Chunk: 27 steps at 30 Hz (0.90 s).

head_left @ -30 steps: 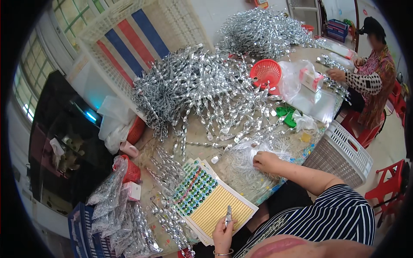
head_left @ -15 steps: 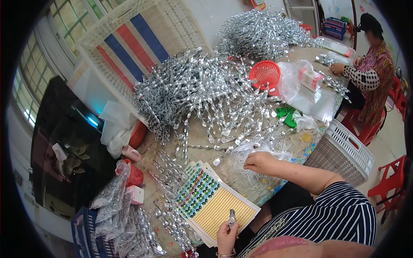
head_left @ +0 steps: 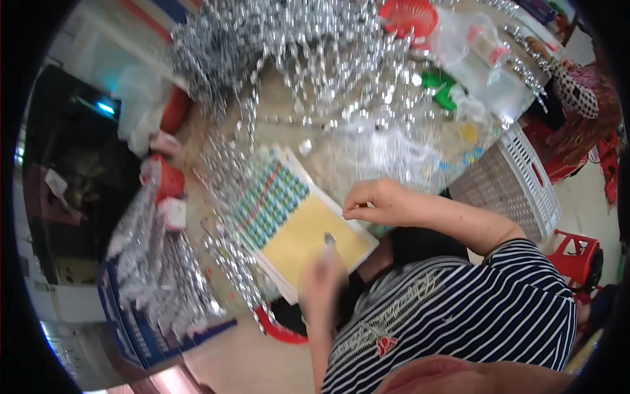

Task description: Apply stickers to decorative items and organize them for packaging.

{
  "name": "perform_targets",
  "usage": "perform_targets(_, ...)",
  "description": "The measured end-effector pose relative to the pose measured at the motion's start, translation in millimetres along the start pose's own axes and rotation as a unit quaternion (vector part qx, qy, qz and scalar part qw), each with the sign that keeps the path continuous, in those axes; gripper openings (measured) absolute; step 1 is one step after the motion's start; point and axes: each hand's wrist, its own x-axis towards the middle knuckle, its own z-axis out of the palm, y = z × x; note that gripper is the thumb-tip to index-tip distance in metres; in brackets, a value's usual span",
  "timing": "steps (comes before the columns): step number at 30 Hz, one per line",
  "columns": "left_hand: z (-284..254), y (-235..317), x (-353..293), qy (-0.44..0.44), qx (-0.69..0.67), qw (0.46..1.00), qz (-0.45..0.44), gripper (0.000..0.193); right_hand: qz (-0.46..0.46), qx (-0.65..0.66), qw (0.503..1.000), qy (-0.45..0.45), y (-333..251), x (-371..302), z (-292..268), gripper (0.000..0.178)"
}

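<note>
Small silver piece (head_left: 329, 239) sits in the L hand (head_left: 321, 279), held upright over the yellow part of the sticker sheet (head_left: 298, 226); hand is motion-blurred, so fingers look closed round the piece but exact pinch can't be told. R hand (head_left: 375, 202) hovers at the sheet's far edge, thumb and forefinger pressed together, tips just beside the paper; whether sth tiny is between them is too small to see. Judgement: step in hand looks like labelling, i.e. one sticker to one silver piece. Next move prob. calls for bringing the two hands together w/ steady aim, since both items are small. Sheet: flat rectangle, tilted on the table (head_left: 400, 154); far half carries rows of small round green/blue dots, near half bare yellow backing. Beyond it, a big heap of shiny silver pieces (head_left: 295, 52) covers the tabletop. To the person's left, clear bags of silver pieces (head_left: 164, 276) lie by a blue box (head_left: 125, 322). Far side: red basket (head_left: 410, 14), green item (head_left: 441, 87), clear plastic bags (head_left: 472, 46). White slatted crate (head_left: 512, 187) at the person's right. Another person's patterned sleeve (head_left: 577, 95) at far right.
</note>
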Motion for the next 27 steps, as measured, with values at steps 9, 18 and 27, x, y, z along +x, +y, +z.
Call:
perform_targets(9, 10.0, 13.0, 9.4, -0.005, -0.121, 0.991, 0.052, 0.029, -0.053, 0.044, 0.995, -0.067, -5.9, -8.8, 42.5, 0.013)
perform_targets(18, -4.8, 1.4, 7.5, 0.039, -0.132, 0.990, 0.026, 0.010, 0.074, 0.081, 0.992, -0.068, -8.5, -6.9, 21.7, 0.011)
perform_targets(27, -18.7, -2.5, 9.6, 0.066, -0.173, 0.982, -0.017, 0.014, 0.182, 0.198, 0.962, -0.040, -2.9, 0.2, 18.0, 0.017)
